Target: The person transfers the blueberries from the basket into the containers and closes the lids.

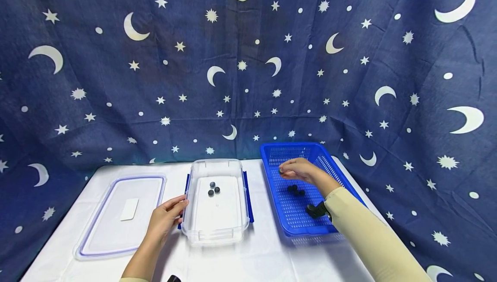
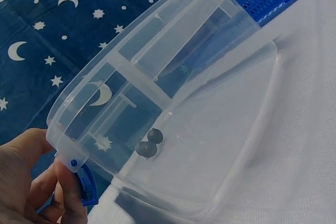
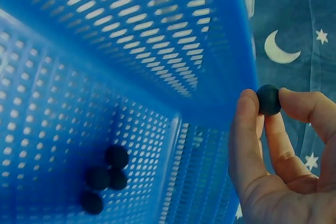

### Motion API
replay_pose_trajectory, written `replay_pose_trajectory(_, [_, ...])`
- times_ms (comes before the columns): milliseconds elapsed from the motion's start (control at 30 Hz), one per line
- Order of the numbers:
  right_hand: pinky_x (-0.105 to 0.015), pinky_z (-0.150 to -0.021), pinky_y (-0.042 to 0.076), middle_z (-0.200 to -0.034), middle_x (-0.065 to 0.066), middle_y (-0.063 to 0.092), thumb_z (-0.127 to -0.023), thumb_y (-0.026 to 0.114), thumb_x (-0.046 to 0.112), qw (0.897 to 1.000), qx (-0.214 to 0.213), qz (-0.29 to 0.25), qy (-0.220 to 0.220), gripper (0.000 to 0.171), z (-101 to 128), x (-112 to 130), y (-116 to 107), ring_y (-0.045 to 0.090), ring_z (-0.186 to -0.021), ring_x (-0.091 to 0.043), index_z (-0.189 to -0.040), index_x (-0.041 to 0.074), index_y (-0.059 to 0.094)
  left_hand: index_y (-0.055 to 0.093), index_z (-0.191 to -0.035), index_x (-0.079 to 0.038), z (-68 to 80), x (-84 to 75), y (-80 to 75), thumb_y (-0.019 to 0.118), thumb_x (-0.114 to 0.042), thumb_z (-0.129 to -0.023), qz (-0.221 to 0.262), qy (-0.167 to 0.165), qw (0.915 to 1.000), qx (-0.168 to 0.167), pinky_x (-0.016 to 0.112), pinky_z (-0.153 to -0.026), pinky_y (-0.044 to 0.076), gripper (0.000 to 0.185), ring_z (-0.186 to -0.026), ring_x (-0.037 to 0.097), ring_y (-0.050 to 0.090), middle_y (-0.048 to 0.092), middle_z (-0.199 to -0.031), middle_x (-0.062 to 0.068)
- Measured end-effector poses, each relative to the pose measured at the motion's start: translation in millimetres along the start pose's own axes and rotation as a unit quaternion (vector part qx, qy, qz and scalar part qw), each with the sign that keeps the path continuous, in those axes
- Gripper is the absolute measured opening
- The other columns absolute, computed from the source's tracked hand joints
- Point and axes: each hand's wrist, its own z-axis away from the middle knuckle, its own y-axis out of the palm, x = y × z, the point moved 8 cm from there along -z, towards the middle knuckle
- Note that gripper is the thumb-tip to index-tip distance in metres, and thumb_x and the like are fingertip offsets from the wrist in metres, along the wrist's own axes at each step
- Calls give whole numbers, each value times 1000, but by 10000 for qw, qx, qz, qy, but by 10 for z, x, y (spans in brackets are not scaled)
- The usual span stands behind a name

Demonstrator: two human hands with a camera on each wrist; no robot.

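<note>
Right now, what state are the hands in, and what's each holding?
Left hand: closed, gripping the clear container by its edge.
Right hand: closed, pinching one dark ball.

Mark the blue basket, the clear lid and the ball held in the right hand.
Blue basket (image 1: 309,231): head view, on its near rim.
Clear lid (image 1: 108,219): head view, on its bare panel.
Held ball (image 3: 269,99): right wrist view, on its middle.
</note>
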Motion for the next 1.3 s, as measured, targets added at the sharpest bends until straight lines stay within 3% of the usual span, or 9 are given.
replay_pose_trajectory(167, [-39, -98, 52, -102, -17, 68, -94, 57, -4, 9999, 15, 94, 88, 38, -32, 81, 147, 69, -86, -16, -126, -22, 49, 58, -135, -2, -5, 17, 7, 72, -29, -91, 5, -28, 10000, 0, 14, -62, 53, 53, -81, 3, 57, 64, -89, -13])
replay_pose_trajectory(400, [-38, -97, 53, -105, -19, 66, -93, 58, -4, 9997, 16, -42, 235, 34, -116, 156, 372, 69, -86, -18, -124, -18, 53, 58, -135, 0, 11, 4, -1, 72, -30, -91, 7, -25, 10000, -2, 14, -61, 53, 55, -79, 2, 56, 64, -86, -14])
replay_pose_trajectory(633, [-36, -94, 54, -93, -12, 69, -92, 61, -4, 9995, 71, -43, 307, 31, -219, 213, 578, 70, -95, -26, -121, -16, 58, 58, -135, 0, 15, -2, -5, 72, -29, -91, 21, -40, 10000, 0, 14, -61, 53, 55, -79, 1, 56, 63, -85, -14])
replay_pose_trajectory(1167, [-38, -96, 53, -88, -11, 69, -92, 61, -5, 9980, 403, -20, 479, 29, -445, 330, 1088, 69, -84, -20, -118, -15, 61, 57, -136, -1, -1, 4, -2, 72, -30, -91, -7, -67, 10000, 27, 15, -63, 54, 56, -81, 2, 56, 64, -87, -15])
replay_pose_trajectory(1300, [-35, -91, 56, -84, -11, 69, -91, 62, -6, 9979, 358, -63, 528, 27, -509, 340, 1214, 68, -77, -17, -117, -15, 62, 57, -136, -1, 2, 8, -4, 72, -30, -91, -26, -66, 10000, 50, 15, -63, 54, 56, -82, 2, 56, 64, -89, -15])
